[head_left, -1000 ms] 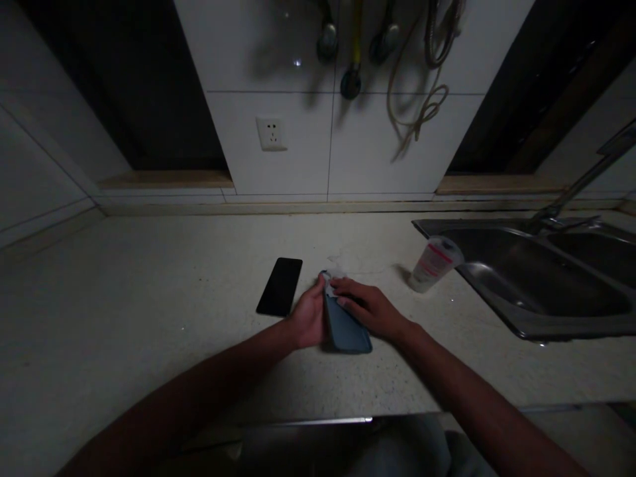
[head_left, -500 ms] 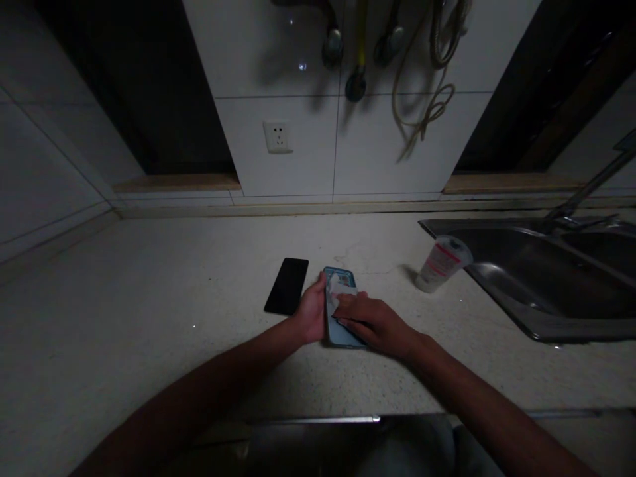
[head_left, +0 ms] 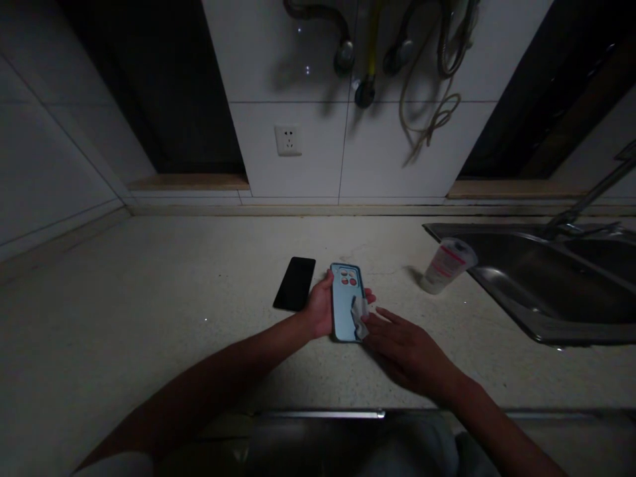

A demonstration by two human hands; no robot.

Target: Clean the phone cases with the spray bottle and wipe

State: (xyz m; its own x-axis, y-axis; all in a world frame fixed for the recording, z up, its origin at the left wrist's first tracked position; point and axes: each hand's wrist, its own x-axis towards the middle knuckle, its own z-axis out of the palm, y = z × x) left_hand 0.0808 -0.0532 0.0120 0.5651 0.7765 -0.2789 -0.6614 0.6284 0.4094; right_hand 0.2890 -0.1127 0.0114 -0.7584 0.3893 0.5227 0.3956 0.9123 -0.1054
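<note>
A light blue phone case (head_left: 342,301) with cut-outs for the camera lies in my left hand (head_left: 319,308). The thumb runs along its left edge, and fingertips show past its right edge. My right hand (head_left: 405,348) is at the case's lower right, its fingers closed on a crumpled white tissue (head_left: 360,315) that touches the inside of the case. Just left of my left hand, a black phone (head_left: 295,283) rests flat on the counter.
A clear plastic cup (head_left: 447,266) with pink print stands to the right, beside the steel sink (head_left: 527,331) and its tap. The pale counter (head_left: 173,285) runs along a tiled wall with a socket (head_left: 288,141), pipes and a looped cord.
My right hand has moved the tissue from the upper part of the case down to its lower right edge, uncovering the camera cut-outs. The left hand keeps its hold.
</note>
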